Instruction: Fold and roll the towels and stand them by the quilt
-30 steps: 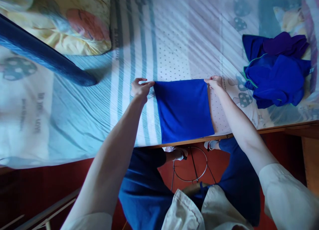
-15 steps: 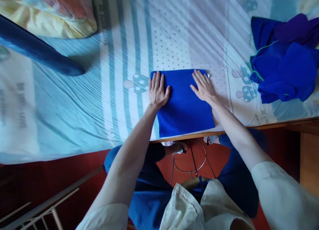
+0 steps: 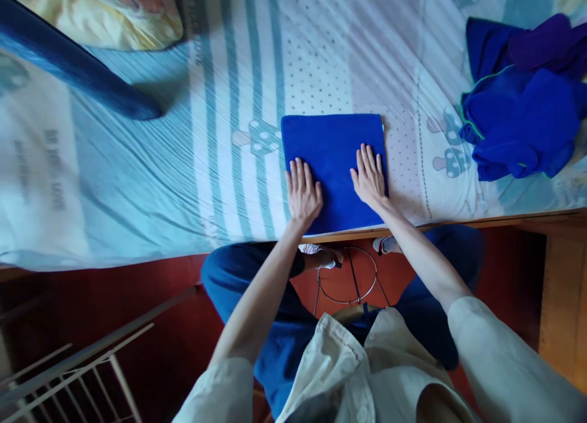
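Blue cloth (image 3: 337, 136), one, squared and smooth, laid flat on the patterned bed (image 3: 147, 197), just beside the near wooden edge (image 3: 463, 224). Left hand (image 3: 303, 194) and right hand (image 3: 369, 178): palms down on the cloth, fingers extended, grip apart, clamped on nothing. Just changed: both drawn back from the far corners, leaving the far edge uncovered and straight. To the right, well apart: crumpled blue fabric (image 3: 527, 117) with purple piece (image 3: 541, 44). Far left: dark blue roll (image 3: 82, 68), yellow bedding (image 3: 132, 21). Obstructing the cloth: only the hands.
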The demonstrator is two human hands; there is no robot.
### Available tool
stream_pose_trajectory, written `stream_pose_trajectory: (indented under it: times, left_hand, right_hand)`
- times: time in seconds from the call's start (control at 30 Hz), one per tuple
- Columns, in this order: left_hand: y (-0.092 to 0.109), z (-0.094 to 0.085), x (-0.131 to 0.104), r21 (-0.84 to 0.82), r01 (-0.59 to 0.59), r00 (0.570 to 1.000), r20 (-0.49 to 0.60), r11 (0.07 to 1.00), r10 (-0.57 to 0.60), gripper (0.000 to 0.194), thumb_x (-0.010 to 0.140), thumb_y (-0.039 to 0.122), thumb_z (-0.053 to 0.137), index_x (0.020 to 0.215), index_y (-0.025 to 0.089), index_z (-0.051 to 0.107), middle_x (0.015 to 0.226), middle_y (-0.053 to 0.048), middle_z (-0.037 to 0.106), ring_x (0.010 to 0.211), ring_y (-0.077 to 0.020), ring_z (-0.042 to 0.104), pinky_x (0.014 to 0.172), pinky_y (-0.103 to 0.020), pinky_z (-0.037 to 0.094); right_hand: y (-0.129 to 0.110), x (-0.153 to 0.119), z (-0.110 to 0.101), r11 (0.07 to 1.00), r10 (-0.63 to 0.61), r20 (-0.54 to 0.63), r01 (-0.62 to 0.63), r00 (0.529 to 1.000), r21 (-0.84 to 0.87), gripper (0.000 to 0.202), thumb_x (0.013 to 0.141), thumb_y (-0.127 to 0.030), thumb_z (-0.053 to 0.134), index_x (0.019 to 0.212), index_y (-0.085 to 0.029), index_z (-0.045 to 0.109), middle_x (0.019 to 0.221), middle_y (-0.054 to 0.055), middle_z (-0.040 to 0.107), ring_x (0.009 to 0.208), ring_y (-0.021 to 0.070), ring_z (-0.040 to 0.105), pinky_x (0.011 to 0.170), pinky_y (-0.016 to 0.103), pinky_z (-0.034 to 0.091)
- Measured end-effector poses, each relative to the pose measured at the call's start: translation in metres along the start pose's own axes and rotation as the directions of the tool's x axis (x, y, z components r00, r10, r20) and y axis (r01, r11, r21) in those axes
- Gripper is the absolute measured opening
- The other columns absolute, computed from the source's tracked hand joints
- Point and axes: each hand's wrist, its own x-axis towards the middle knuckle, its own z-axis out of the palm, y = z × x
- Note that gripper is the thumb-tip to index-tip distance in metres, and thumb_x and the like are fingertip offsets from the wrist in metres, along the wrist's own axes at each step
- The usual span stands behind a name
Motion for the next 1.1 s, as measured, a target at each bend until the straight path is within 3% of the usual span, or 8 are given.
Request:
stream_pose_trajectory:
  times: [0.17,0.37,0.5,0.73,0.83,0.9,0.97,1.1]
  left_hand:
    - [0.013,0.005,-0.042,0.009,-0.058,0.992,0.114,0.998,0.056,0.067,0.103,0.039,0.032,0.163,0.009,0.031,0.17,-0.016,0.027,0.161,-0.026,0.013,0.133,-0.051,0.01]
    - [-0.004,-0.013,-0.081,0.025,0.036,0.996,0.083,0.999,-0.038,0.068,0.103,0.041,0.035,0.163,0.008,0.031,0.17,-0.017,0.025,0.161,-0.0287,0.012,0.133,-0.053,0.008]
    - [-0.002,-0.012,-0.05,0.0,0.032,0.996,0.082,0.999,-0.032,0.072,0.101,0.046,0.039,0.163,0.009,0.032,0.171,-0.016,0.022,0.162,-0.0305,0.006,0.133,-0.055,0.006]
    - [-0.026,-0.011,0.08,-0.009,-0.049,0.996,0.067,0.999,0.05,0.08,0.101,0.059,0.038,0.161,0.005,0.033,0.172,-0.017,0.02,0.162,-0.0291,0.006,0.135,-0.049,0.0]
    - [-0.039,-0.012,0.118,-0.009,-0.033,0.999,0.027,0.999,0.034,0.088,0.099,0.071,0.029,0.157,0.004,0.035,0.172,-0.015,0.02,0.162,-0.0251,0.001,0.134,-0.047,0.002]
    - [-0.04,-0.011,0.122,0.003,-0.016,1.0,-0.003,1.0,0.016,0.093,0.099,0.076,0.016,0.151,0.004,0.042,0.172,-0.014,0.024,0.16,-0.0213,-0.011,0.133,-0.047,0.003]
    - [-0.034,-0.009,0.109,0.016,0.005,1.0,-0.029,1.0,-0.004,0.093,0.1,0.075,0.008,0.146,0.004,0.048,0.171,-0.014,0.027,0.158,-0.0201,-0.018,0.132,-0.048,0.003]
    - [-0.017,-0.005,0.041,-0.016,0.061,0.997,-0.037,0.998,-0.061,0.075,0.105,0.057,0.027,0.159,0.006,0.034,0.171,-0.019,0.024,0.162,-0.0238,0.005,0.134,-0.048,0.002]
  right_hand:
    - [-0.024,-0.045,0.012,0.998,-0.048,0.082,0.044,0.996,0.05,0.067,0.105,-0.034,0.036,0.168,-0.016,0.019,0.173,0.009,0.022,0.162,0.0242,0.015,0.134,0.053,0.01]
    - [0.015,-0.089,-0.003,0.994,0.112,0.008,-0.112,0.994,0.016,0.066,0.107,-0.041,0.03,0.168,-0.017,0.02,0.172,0.01,0.024,0.162,0.0263,0.018,0.133,0.055,0.012]
    - [0.017,-0.07,-0.007,0.991,0.134,-0.006,-0.134,0.991,-0.004,0.067,0.107,-0.042,0.029,0.167,-0.015,0.021,0.173,0.012,0.021,0.162,0.0288,0.014,0.132,0.059,0.01]
    - [0.041,0.043,-0.004,0.997,0.076,-0.04,-0.075,0.996,0.022,0.068,0.108,-0.047,0.023,0.167,-0.013,0.019,0.174,0.013,0.018,0.163,0.0276,0.009,0.132,0.059,0.005]
    - [0.06,0.081,-0.003,0.996,0.09,-0.08,-0.088,0.993,0.029,0.069,0.108,-0.05,0.019,0.167,-0.014,0.019,0.175,0.012,0.017,0.163,0.0267,0.008,0.132,0.058,0.003]
    - [0.065,0.088,-0.001,0.995,0.103,-0.101,-0.101,0.99,0.021,0.07,0.108,-0.052,0.017,0.167,-0.014,0.019,0.175,0.012,0.017,0.163,0.0268,0.008,0.131,0.058,0.003]
    - [0.062,0.078,0.0,0.994,0.109,-0.117,-0.108,0.987,0.01,0.07,0.108,-0.052,0.015,0.167,-0.014,0.018,0.174,0.013,0.017,0.163,0.0271,0.007,0.131,0.059,0.004]
    - [0.047,0.022,0.001,0.993,0.116,-0.119,-0.116,0.986,0.006,0.067,0.108,-0.048,0.017,0.167,-0.015,0.02,0.174,0.012,0.02,0.163,0.0254,0.009,0.132,0.057,0.007]
